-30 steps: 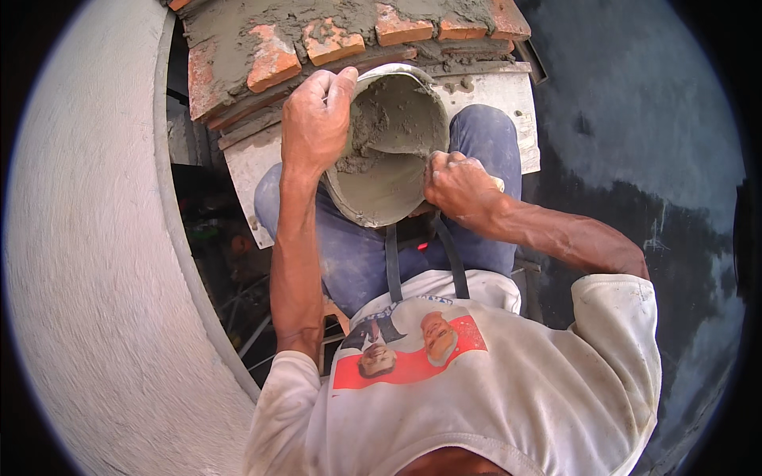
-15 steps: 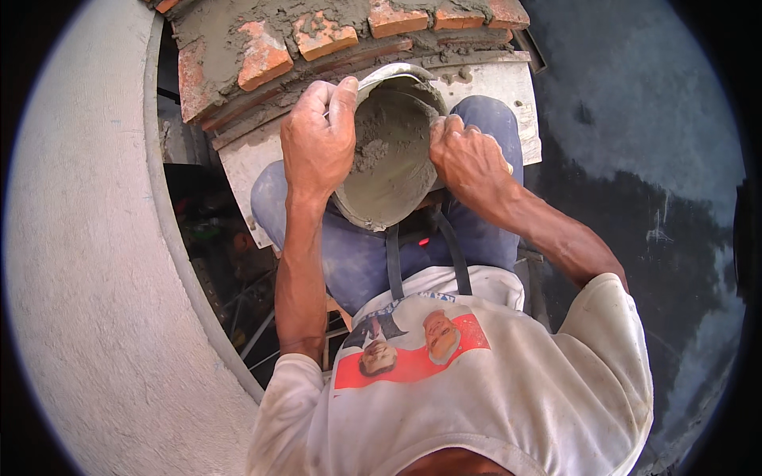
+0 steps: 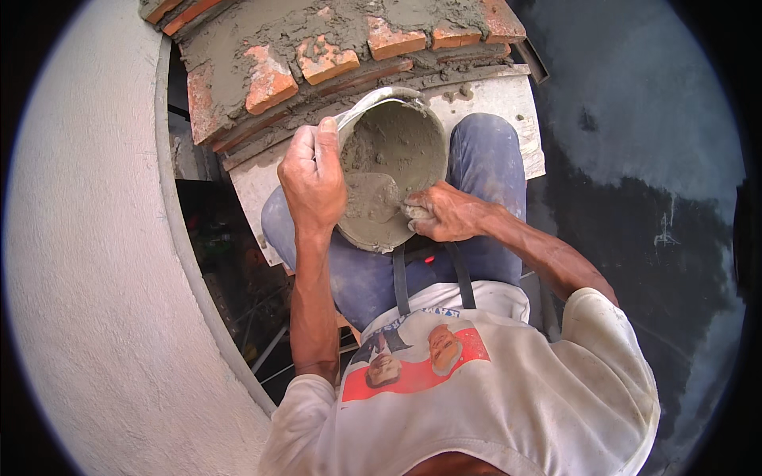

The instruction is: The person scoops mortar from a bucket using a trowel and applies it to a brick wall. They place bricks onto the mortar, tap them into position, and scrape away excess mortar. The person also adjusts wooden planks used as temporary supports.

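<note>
Bricks lie behind a bucket of mud, the left hand curling fingers at its top, the right hand squeezing a trowel.

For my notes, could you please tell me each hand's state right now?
Left hand: closed, holding the bucket by rim or handle, unclear which.
Right hand: closed, holding a trowel inside the bucket.

Left: rough-textured white wall, bordered by a dark gap. Far: courses of orange-red brickwork, with a pale, spattered board along their near side. Right: dark grey surface, mottled with lighter patches.
</note>
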Demonstrator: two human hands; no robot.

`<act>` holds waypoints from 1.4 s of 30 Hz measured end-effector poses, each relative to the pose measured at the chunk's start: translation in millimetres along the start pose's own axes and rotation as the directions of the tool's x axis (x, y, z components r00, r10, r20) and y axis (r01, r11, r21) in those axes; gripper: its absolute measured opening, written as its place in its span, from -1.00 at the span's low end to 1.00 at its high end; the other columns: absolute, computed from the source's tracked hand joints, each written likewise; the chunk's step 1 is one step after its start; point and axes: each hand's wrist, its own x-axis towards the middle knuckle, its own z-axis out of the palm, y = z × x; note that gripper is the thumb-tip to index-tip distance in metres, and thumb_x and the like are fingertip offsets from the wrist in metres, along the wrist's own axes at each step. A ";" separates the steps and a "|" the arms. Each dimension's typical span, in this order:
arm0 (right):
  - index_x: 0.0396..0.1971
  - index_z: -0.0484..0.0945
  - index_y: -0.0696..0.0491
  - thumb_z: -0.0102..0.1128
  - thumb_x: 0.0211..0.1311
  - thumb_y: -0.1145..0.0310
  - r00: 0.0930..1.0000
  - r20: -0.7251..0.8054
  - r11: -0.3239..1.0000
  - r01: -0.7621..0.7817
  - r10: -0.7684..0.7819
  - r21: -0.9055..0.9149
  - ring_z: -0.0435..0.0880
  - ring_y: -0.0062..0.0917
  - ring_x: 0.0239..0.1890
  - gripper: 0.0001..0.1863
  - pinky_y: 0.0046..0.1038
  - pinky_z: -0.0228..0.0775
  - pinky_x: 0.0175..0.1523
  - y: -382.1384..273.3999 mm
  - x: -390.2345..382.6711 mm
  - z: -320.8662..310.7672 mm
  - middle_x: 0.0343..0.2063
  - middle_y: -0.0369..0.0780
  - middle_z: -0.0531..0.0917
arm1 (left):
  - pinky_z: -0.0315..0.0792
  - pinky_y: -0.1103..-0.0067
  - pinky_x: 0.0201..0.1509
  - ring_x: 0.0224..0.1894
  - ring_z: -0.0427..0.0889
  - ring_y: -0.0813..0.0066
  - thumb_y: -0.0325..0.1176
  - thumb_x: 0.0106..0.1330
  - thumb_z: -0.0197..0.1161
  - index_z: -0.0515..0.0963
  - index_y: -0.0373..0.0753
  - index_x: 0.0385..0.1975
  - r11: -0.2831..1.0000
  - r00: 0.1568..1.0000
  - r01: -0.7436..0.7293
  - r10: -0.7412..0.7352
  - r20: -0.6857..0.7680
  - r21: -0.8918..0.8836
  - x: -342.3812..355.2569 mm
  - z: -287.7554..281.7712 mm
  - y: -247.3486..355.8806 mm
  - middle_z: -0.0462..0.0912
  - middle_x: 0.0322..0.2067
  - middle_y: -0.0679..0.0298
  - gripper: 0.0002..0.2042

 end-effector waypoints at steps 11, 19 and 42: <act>-0.05 0.63 0.24 0.23 0.25 0.42 0.971 -0.070 0.701 -0.115 0.230 0.704 0.47 -0.74 -0.65 -0.69 -0.57 0.33 -0.57 -46.9 -58.2 -95.4 -0.54 -0.33 0.58 | 0.27 0.43 -0.30 -0.39 0.24 0.53 -0.16 0.68 0.06 0.41 -0.38 -0.44 0.996 0.994 0.081 -0.082 -0.074 -0.024 25.9 -16.4 -16.5 0.31 -0.53 0.35 -0.56; -0.19 0.56 0.31 0.06 0.31 0.43 0.718 -0.696 0.724 -0.482 0.005 -0.493 0.76 0.02 -0.32 -0.76 0.00 0.63 -0.19 14.8 -29.5 -213.7 -0.39 0.12 0.70 | 0.31 0.40 -0.26 -0.38 0.26 0.46 -0.18 0.68 0.04 0.41 -0.41 -0.42 0.999 0.997 0.029 -0.028 -0.068 0.015 27.8 -13.3 -21.3 0.32 -0.51 0.25 -0.57; -0.27 0.67 0.27 -0.09 0.64 0.24 0.936 -0.224 0.621 -0.348 0.272 -0.702 0.78 -0.27 -0.52 -0.56 -0.21 0.60 -0.53 80.9 126.6 -369.5 -0.56 -0.06 0.71 | 0.24 0.48 -0.29 -0.36 0.20 0.55 -0.20 0.70 0.03 0.34 -0.34 -0.44 0.992 0.984 0.122 -0.119 -0.135 0.021 15.5 -24.4 -16.8 0.23 -0.50 0.34 -0.59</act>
